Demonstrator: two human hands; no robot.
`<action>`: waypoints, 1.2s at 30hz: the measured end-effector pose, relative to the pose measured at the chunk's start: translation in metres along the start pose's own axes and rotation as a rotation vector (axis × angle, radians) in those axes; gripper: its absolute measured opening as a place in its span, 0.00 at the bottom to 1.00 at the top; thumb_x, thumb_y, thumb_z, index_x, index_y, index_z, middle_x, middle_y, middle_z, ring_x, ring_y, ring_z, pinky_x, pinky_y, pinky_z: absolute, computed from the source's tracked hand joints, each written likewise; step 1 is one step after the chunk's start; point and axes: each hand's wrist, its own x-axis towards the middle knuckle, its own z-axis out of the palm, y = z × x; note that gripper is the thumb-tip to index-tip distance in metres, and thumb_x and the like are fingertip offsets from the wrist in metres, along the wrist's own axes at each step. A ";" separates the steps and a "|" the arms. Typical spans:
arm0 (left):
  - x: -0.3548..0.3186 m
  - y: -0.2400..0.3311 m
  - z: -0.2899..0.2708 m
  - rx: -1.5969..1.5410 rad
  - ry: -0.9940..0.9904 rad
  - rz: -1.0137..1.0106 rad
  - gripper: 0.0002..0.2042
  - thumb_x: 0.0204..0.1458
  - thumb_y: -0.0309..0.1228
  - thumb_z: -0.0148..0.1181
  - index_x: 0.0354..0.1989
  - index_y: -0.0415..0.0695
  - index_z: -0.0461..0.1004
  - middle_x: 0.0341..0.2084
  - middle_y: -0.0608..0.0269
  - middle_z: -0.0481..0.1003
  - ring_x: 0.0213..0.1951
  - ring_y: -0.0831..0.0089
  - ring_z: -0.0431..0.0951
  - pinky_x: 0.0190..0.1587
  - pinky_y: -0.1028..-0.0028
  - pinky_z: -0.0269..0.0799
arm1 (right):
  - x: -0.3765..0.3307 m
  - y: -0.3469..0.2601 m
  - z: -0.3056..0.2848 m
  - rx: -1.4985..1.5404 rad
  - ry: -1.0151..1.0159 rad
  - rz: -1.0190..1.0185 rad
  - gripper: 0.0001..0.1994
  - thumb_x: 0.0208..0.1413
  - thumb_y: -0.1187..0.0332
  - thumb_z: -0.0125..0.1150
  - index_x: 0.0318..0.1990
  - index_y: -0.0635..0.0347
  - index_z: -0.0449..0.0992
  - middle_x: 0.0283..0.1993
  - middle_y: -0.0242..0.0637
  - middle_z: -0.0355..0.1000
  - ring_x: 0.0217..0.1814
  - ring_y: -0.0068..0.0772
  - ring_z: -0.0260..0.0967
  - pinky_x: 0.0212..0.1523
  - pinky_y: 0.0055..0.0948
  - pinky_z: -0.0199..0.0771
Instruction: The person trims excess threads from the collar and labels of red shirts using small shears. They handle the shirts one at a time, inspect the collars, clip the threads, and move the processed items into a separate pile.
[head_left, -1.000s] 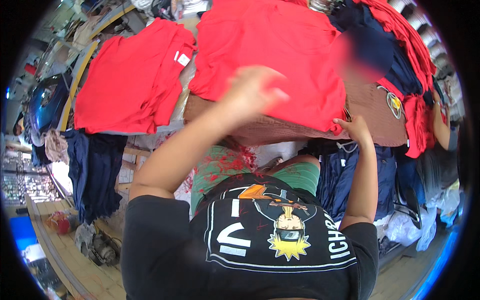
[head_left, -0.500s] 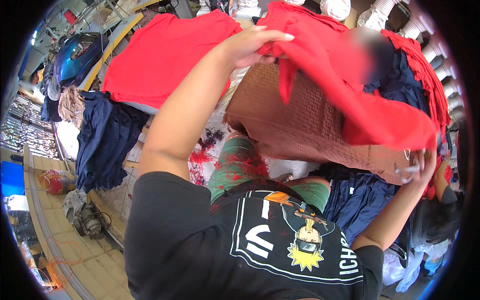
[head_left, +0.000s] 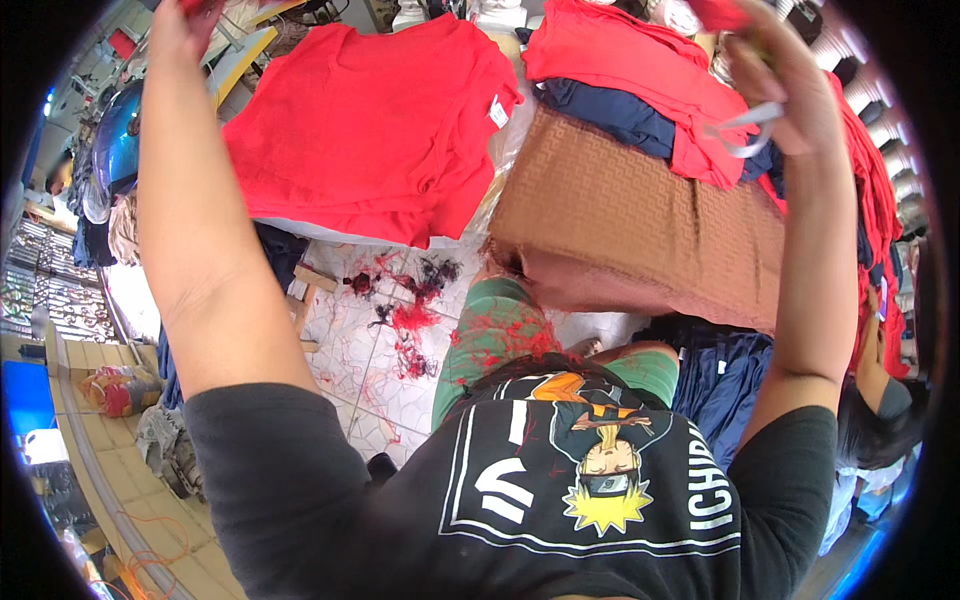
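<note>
My left hand point(head_left: 180, 30), raised to the upper left edge, is closed on a piece of red cloth point(head_left: 206, 22). My right hand point(head_left: 795, 95) is up at the upper right, pinching another bit of red cloth point(head_left: 718, 14). These look like parts of one red garment, mostly beyond the top edge. A silver-grey looped tool point(head_left: 752, 132), apparently small scissors, also hangs in my right hand. Between my arms, a pile of red shirts point(head_left: 370, 120) lies spread on a surface. Red garments point(head_left: 620, 60) and a navy one point(head_left: 610, 112) lie at the right behind a brown patterned cloth point(head_left: 640, 190).
Red and dark thread scraps point(head_left: 415, 300) litter the tiled floor point(head_left: 350, 380) and my green shorts point(head_left: 490, 330). Navy garments point(head_left: 725, 385) are heaped below the brown cloth. At the right edge is another person's arm point(head_left: 875, 350). A blue motorbike point(head_left: 118, 140) stands far left.
Both my hands have risen and spread apart, lifting the red garment off the brown cloth and mostly out of view. The silver-grey tool has gone up with my right hand.
</note>
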 end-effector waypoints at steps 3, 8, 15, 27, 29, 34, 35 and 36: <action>-0.003 -0.013 -0.129 0.214 0.464 -0.278 0.12 0.56 0.31 0.55 0.47 0.41 0.72 0.44 0.57 0.77 0.45 0.64 0.78 0.50 0.68 0.75 | 0.025 -0.013 0.103 -0.468 0.262 0.218 0.11 0.54 0.62 0.62 0.39 0.58 0.75 0.21 0.27 0.65 0.15 0.17 0.55 0.14 0.15 0.61; -0.065 -0.063 -0.277 1.279 0.596 -0.824 0.20 0.43 0.37 0.65 0.44 0.39 0.74 0.42 0.55 0.76 0.45 0.65 0.77 0.46 0.63 0.72 | 0.001 -0.020 0.045 -1.224 0.106 0.242 0.13 0.60 0.66 0.54 0.42 0.70 0.72 0.36 0.36 0.74 0.47 0.19 0.69 0.51 0.25 0.68; -0.008 -0.221 -0.039 1.029 -0.015 -0.034 0.20 0.48 0.37 0.62 0.48 0.41 0.76 0.39 0.60 0.79 0.39 0.74 0.77 0.43 0.76 0.71 | -0.101 0.067 -0.064 -1.410 0.226 0.312 0.11 0.46 0.75 0.57 0.39 0.67 0.76 0.36 0.48 0.76 0.39 0.40 0.76 0.42 0.34 0.74; -0.060 -0.432 0.031 1.369 -0.055 -0.381 0.27 0.46 0.51 0.61 0.39 0.36 0.78 0.41 0.41 0.76 0.45 0.50 0.77 0.48 0.59 0.71 | -0.175 0.249 -0.047 -0.959 1.018 0.112 0.07 0.51 0.68 0.61 0.30 0.63 0.75 0.30 0.46 0.74 0.31 0.46 0.74 0.31 0.36 0.72; -0.069 -0.446 0.059 1.286 0.101 -0.407 0.21 0.44 0.44 0.66 0.41 0.41 0.79 0.39 0.47 0.78 0.41 0.57 0.79 0.45 0.63 0.73 | -0.183 0.243 -0.048 -0.991 1.033 0.131 0.06 0.50 0.70 0.61 0.31 0.63 0.75 0.30 0.46 0.74 0.31 0.46 0.74 0.31 0.35 0.72; -0.097 -0.400 0.168 1.347 0.062 0.138 0.15 0.49 0.38 0.64 0.37 0.37 0.77 0.34 0.50 0.79 0.38 0.61 0.80 0.43 0.66 0.73 | -0.199 0.246 -0.054 -0.965 1.079 0.140 0.06 0.50 0.69 0.60 0.31 0.63 0.75 0.30 0.46 0.74 0.32 0.47 0.74 0.32 0.35 0.72; -0.093 -0.389 0.175 1.212 0.050 0.169 0.14 0.50 0.36 0.62 0.38 0.36 0.76 0.34 0.51 0.79 0.38 0.63 0.79 0.43 0.68 0.73 | -0.198 0.247 -0.053 -0.953 1.067 0.103 0.06 0.51 0.69 0.60 0.31 0.63 0.75 0.30 0.47 0.74 0.32 0.47 0.74 0.32 0.36 0.72; -0.090 -0.375 0.187 1.077 0.038 0.197 0.14 0.52 0.34 0.61 0.39 0.35 0.74 0.34 0.51 0.78 0.39 0.65 0.79 0.43 0.70 0.72 | -0.196 0.244 -0.052 -0.940 1.061 0.131 0.07 0.50 0.68 0.60 0.32 0.63 0.75 0.31 0.47 0.74 0.33 0.47 0.74 0.33 0.36 0.72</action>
